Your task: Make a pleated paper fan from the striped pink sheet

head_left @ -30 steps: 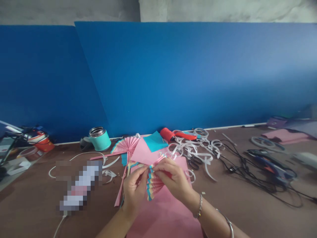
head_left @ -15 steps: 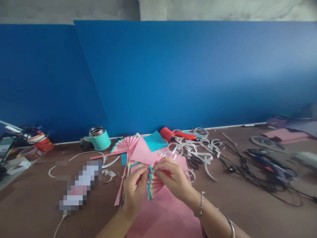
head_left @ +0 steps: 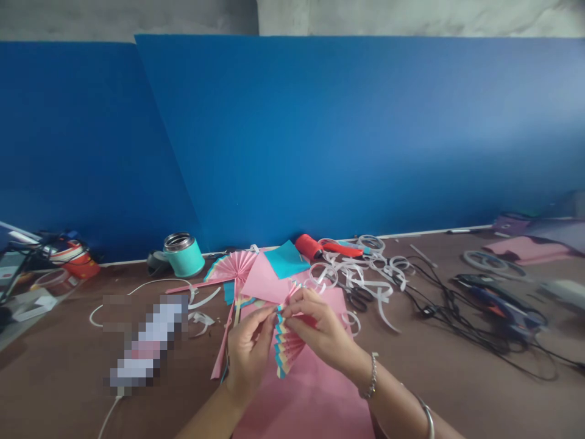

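A pleated pink paper fan (head_left: pixel 289 349), edged in blue and cream, is held between my two hands over pink paper sheets (head_left: pixel 304 399). My left hand (head_left: pixel 250 344) pinches its upper left edge between thumb and fingers. Closed on the folds from the other side is my right hand (head_left: pixel 317 320), which covers part of the fan. Another pink paper fan (head_left: pixel 237 268), spread open with long folded strips, lies just beyond my left hand. A blue paper piece (head_left: pixel 287 260) rests on the pink paper behind.
Curled white strips (head_left: pixel 361 277) and dark scissors (head_left: pixel 359 299) lie beyond my right hand, near a red thread spool (head_left: pixel 308 246). Black cables (head_left: pixel 450 323) spread at the right. A turquoise cup (head_left: pixel 185 256) stands back left; a blurred-out device (head_left: pixel 148 344) lies at the left.
The fan's pleated edge hangs slightly lower and has shifted a little to the right, with its folds showing more evenly. Both hands keep nearly the same place and grip.
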The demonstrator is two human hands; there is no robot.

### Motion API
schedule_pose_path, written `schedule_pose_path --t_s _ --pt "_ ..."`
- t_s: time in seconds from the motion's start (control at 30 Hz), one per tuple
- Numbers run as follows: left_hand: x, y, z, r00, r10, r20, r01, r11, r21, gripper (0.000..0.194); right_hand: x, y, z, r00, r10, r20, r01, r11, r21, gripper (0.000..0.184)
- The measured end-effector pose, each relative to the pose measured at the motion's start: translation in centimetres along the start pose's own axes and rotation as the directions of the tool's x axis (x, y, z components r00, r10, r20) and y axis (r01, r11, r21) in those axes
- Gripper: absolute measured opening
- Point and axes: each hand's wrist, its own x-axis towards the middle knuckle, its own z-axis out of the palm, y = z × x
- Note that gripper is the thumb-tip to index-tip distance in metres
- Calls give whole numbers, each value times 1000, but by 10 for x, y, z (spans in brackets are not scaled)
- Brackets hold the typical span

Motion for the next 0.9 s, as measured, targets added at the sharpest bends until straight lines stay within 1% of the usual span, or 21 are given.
schedule_pose_path --t_s 0.1,0.23,0.37,0.47,0.53,0.67,0.9 --pt "-1 0 -1 1000 4 -2 -4 1000 6 16 0 -1 0 1000 14 10 -14 1000 11 14" --pt "0 0 -1 1000 -14 -24 14 1000 6 16 0 -3 -1 999 -22 31 23 1000 -16 13" --pt "1 1 0 995 -82 -51 80 996 -26 18 -1 -1 -3 994 -111 2 111 988 -110 14" --pt "0 1 0 990 -131 -50 130 991 -28 19 -2 0 -3 991 -121 -58 108 976 -188 9" --pt "0 1 0 987 -151 -48 150 988 -30 20 -2 0 -2 989 -133 -69 116 971 -208 12" --pt "0 0 1 983 -170 -65 167 985 -40 21 -1 -1 -3 980 -200 1 195 953 -231 22" --pt "2 4 1 974 -212 -83 207 976 -67 21 -2 -3 -2 985 -174 2 169 956 -242 29"
